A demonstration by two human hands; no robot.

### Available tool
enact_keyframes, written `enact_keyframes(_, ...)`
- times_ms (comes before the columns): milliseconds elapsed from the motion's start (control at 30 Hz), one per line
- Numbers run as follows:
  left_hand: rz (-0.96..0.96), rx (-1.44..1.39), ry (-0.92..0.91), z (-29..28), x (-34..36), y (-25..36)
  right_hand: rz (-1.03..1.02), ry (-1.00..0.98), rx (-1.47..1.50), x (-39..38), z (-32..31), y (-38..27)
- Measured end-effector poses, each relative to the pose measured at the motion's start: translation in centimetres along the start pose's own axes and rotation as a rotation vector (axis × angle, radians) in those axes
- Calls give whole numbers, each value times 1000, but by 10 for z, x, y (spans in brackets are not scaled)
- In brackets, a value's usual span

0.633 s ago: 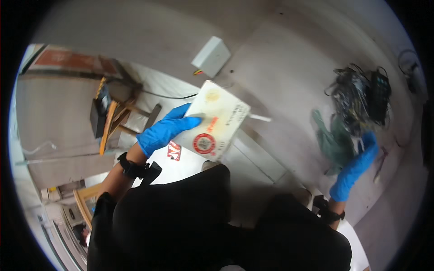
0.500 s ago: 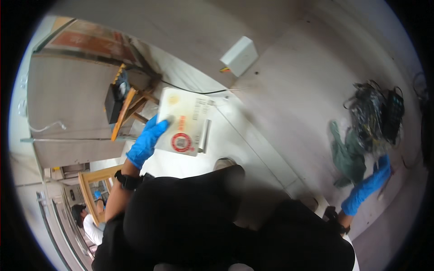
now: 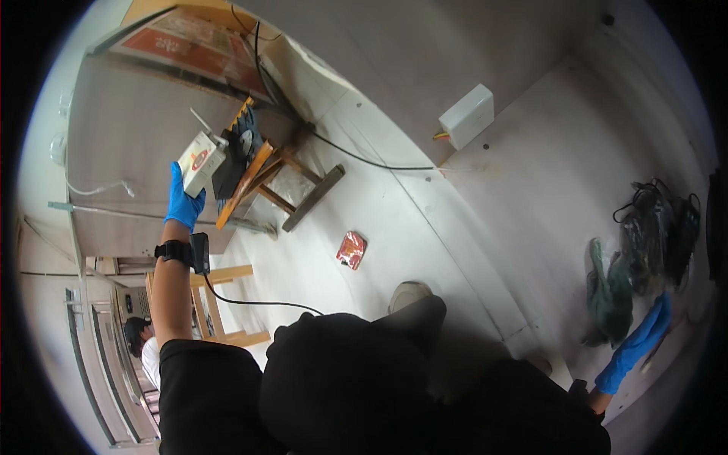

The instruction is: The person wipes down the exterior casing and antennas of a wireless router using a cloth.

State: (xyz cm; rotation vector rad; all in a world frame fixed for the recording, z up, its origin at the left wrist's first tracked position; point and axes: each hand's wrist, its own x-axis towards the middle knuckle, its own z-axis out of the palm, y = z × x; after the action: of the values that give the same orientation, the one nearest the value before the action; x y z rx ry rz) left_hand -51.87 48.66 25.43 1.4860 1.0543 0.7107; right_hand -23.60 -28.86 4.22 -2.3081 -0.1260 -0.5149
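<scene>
My left hand (image 3: 184,199), in a blue glove, grips a pale carton (image 3: 201,163) with a red round mark on its face. It holds the carton up beside a wooden stool (image 3: 258,182) that has a black box (image 3: 230,173) and other dark items on its seat. At the far right, my right hand (image 3: 641,337), also gloved in blue, lies with fingers stretched out and nothing visible in it. Its fingertips are close to a dark plastic-wrapped bundle (image 3: 648,235) and a green bag (image 3: 609,299) on the pale surface.
A red packet (image 3: 351,250) lies on the white floor (image 3: 394,220). A white box with coloured wires (image 3: 467,116) is fixed to the panel. A black cable (image 3: 364,160) runs from near the stool. Another person (image 3: 140,341) is at the lower left beside a wooden frame (image 3: 220,303).
My left hand has carried the carton left and away, toward the stool. The red packet on the floor now shows. My view has shifted; the right hand stays by the bags.
</scene>
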Motion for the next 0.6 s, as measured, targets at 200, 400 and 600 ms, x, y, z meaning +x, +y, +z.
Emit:
enact_keyframes(200, -254, -75, 213, -22, 40, -48, 13, -38, -84, 4, -25, 3)
enact_keyframes(400, -312, 495, 227, -20, 38, -38, 59, -45, -30, 2, -31, -12)
enact_keyframes(600, -262, 363, 294, -46, 52, -53, -60, -73, -54, 0, -11, 2)
